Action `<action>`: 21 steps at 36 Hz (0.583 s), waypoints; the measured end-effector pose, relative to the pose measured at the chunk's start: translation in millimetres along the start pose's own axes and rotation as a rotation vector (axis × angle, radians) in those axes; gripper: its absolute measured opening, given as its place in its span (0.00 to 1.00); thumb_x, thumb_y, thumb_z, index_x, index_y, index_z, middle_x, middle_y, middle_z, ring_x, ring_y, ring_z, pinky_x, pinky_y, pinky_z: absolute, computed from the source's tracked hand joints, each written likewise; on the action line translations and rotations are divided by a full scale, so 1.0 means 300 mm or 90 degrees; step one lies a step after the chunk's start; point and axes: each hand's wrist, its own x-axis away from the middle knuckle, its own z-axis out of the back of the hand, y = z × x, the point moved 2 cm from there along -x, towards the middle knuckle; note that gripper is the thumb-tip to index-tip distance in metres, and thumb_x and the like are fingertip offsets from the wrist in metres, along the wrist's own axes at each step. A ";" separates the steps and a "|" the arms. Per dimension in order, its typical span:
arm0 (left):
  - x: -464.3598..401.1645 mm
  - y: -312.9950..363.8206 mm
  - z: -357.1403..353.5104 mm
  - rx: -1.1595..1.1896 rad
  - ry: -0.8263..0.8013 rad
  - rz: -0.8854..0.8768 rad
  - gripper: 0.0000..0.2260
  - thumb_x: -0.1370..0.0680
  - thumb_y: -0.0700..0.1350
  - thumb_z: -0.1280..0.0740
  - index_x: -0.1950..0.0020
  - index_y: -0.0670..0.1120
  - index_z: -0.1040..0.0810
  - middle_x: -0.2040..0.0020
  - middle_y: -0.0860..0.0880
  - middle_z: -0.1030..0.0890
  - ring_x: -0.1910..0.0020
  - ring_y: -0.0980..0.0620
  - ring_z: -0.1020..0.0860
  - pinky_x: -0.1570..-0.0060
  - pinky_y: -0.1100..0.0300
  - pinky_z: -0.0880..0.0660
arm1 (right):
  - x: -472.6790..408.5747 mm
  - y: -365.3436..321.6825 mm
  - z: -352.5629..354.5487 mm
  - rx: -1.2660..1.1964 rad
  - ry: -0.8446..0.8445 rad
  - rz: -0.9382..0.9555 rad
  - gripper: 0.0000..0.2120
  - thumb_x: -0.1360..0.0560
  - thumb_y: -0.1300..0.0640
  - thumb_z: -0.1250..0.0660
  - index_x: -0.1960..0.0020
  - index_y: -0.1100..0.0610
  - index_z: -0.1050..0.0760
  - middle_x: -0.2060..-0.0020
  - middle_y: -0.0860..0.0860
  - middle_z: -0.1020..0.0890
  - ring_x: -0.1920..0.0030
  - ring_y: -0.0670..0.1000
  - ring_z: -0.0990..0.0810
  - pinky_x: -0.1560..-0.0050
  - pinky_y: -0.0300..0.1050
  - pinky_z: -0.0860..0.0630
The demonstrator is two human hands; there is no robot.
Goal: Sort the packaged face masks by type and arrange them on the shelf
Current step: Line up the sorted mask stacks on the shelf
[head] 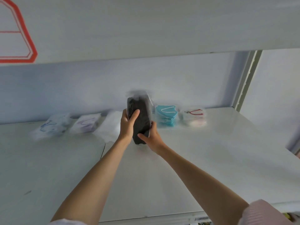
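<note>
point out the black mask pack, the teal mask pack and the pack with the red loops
black mask pack [140, 120], head view, middle of the dark pack between the hands
teal mask pack [165, 116], head view, front of the teal stack
pack with red loops [193, 116], head view, centre of the clear wrapper

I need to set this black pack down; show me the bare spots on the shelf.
Bare: the gap in the back row between the white pack and the teal pack, under the black pack held by both hands; also the shelf front. Crowded: the rest of the back row.
</note>
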 end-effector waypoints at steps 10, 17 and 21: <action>-0.035 0.153 -0.216 -0.080 0.041 -0.099 0.13 0.24 0.55 0.31 0.53 0.47 0.27 0.58 0.51 0.21 0.58 0.54 0.22 0.63 0.70 0.27 | -0.033 -0.137 0.159 -0.037 0.054 0.056 0.20 0.25 0.64 0.33 0.41 0.56 0.41 0.47 0.58 0.24 0.50 0.56 0.20 0.59 0.47 0.18; -0.057 0.185 -0.579 -0.068 0.010 0.033 0.23 0.26 0.63 0.33 0.46 0.43 0.26 0.51 0.48 0.21 0.50 0.49 0.22 0.50 0.55 0.23 | -0.011 -0.208 0.519 -0.043 0.110 0.038 0.20 0.25 0.65 0.33 0.39 0.57 0.39 0.49 0.53 0.24 0.51 0.51 0.20 0.59 0.40 0.21; -0.048 0.157 -0.774 -0.080 -0.031 0.126 0.30 0.26 0.67 0.35 0.40 0.41 0.27 0.44 0.45 0.22 0.46 0.46 0.23 0.51 0.55 0.25 | 0.005 -0.202 0.718 -0.038 0.131 -0.034 0.21 0.27 0.65 0.32 0.38 0.57 0.36 0.49 0.52 0.23 0.48 0.51 0.22 0.53 0.42 0.23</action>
